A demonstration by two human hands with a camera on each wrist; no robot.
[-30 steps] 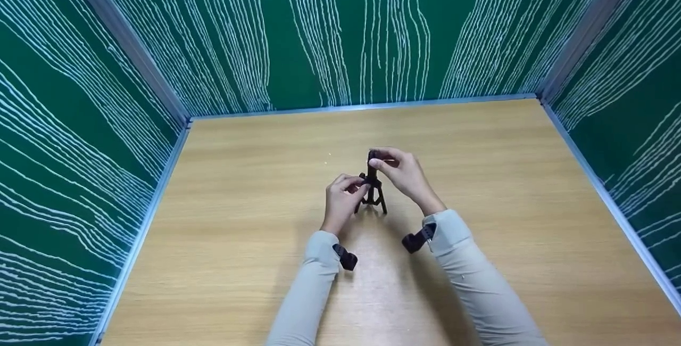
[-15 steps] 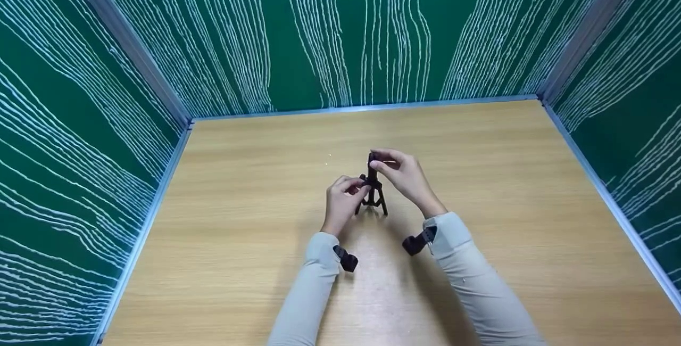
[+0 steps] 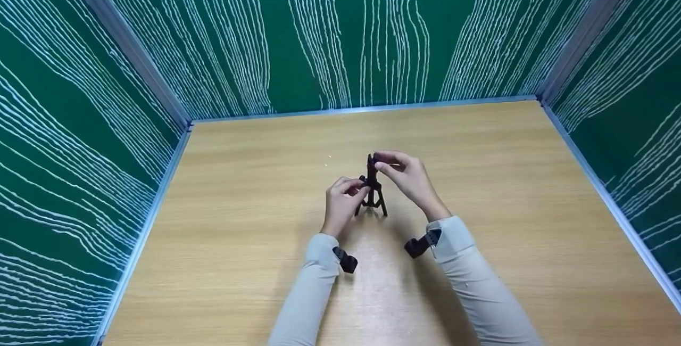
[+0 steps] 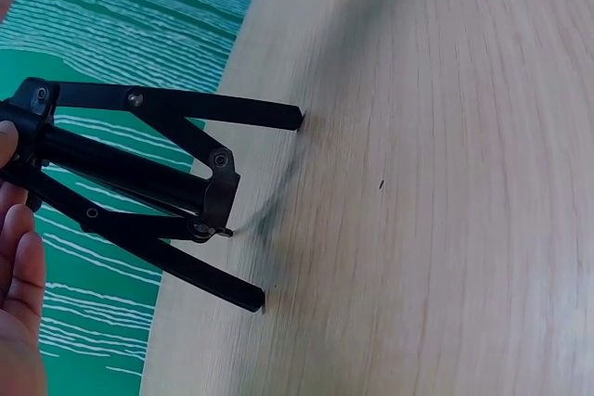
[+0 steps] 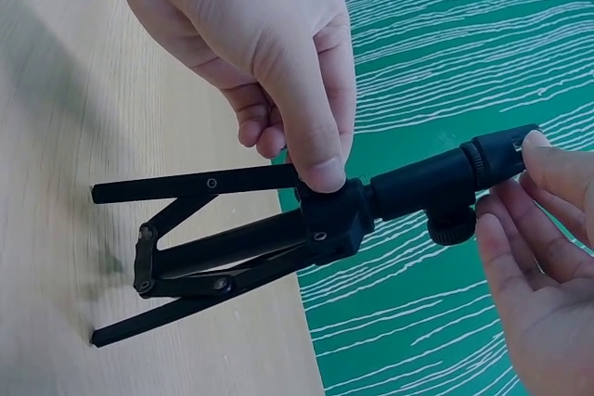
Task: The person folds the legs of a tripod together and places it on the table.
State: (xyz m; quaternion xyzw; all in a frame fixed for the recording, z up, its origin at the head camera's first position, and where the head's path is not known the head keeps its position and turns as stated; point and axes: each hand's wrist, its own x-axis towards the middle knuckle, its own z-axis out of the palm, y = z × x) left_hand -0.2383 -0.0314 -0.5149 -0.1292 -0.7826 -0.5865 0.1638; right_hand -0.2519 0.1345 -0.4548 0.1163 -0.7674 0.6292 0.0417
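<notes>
A small black tripod [image 3: 371, 171] stands upright on the table with its legs spread, braced by hinged struts. In the head view my left hand [image 3: 341, 202] grips its collar from the left. The right wrist view shows that hand's thumb pressing the collar [image 5: 334, 224] where the legs meet. My right hand [image 3: 408, 176] pinches the top of the column between thumb and fingers. A knurled knob [image 5: 452, 229] sticks out from the upper column [image 5: 422, 190], close to my right fingers. In the left wrist view the leg tips touch the wood beside the centre tube [image 4: 130, 172].
The light wooden table [image 3: 239, 218] spreads around the tripod. Green panels [image 3: 298, 58] with white wavy lines rise behind and on both sides, framed by metal edging. A black camera [image 3: 348, 262] is strapped to the left wrist, another [image 3: 417, 246] to the right.
My right hand has shifted slightly right and toward me at the column's top, where a narrow notch now shows. The left hand and the tripod's legs stay in place.
</notes>
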